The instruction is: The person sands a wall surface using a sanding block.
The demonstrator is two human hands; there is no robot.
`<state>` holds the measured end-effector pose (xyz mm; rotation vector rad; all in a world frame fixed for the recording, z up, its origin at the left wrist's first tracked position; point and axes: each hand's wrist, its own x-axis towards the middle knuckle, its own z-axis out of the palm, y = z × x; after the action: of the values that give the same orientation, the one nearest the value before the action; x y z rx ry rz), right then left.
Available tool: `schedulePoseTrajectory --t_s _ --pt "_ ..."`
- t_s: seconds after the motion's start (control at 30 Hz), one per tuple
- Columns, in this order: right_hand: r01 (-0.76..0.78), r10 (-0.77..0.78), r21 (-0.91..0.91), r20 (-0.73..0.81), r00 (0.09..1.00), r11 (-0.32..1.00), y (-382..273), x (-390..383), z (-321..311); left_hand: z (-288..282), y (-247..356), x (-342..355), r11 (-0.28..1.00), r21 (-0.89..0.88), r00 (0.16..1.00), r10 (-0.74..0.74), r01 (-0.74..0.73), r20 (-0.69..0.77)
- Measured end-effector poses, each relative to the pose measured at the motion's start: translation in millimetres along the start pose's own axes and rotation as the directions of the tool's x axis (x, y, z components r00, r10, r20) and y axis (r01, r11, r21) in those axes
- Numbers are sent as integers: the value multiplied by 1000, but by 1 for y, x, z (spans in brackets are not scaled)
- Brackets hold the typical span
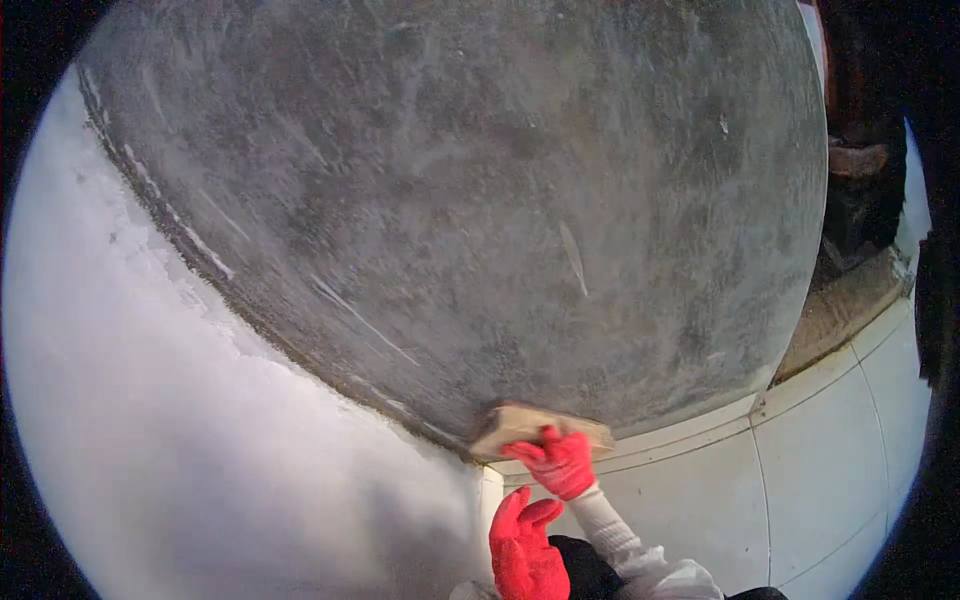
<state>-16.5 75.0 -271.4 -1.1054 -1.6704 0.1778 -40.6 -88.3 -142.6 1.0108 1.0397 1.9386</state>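
Observation:
My right hand [563, 464], in a red glove, grips a pale wooden block-like tool [540, 424], which is slightly blurred. The tool lies against the near edge of a broad grey cement-like surface [480, 220], by the corner where the white wall meets it. Its underside is hidden, so I cannot tell whether it is a brush or a float. Lower down and a little to the left is my left hand [527, 552], also gloved in red. It holds nothing, and its fingers are stretched out and apart, away from the grey surface.
Along the left runs a rough white wall [190, 420], with a ragged seam where it meets the grey surface. White tiles [680, 500] line the near side below a pale edge strip. Past the right edge are a brown ledge [840, 305] and dark, indistinct things. Pale streaks mark the grey surface.

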Motion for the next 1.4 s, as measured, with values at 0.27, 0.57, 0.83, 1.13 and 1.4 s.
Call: schedulePoseTrajectory --t_s 0.27,0.57,0.83,1.13,1.4 --pt "-624 417 288 -907 67 726 63 82 -232 -19 3 10 991 -82 994 112 -110 12" --pt "-93 88 70 78 993 993 -44 60 -25 -1 9 5 990 68 992 122 -124 34" --pt "-442 -211 -427 -864 458 789 10 144 -246 -10 17 10 996 -90 1000 11 -10 8" --pt "71 -101 -155 -198 975 985 -118 149 -73 -14 -13 25 975 -201 987 -64 93 148" --pt "14 -205 -338 -536 819 941 -100 174 -167 -34 1 19 982 -129 953 165 -135 254"
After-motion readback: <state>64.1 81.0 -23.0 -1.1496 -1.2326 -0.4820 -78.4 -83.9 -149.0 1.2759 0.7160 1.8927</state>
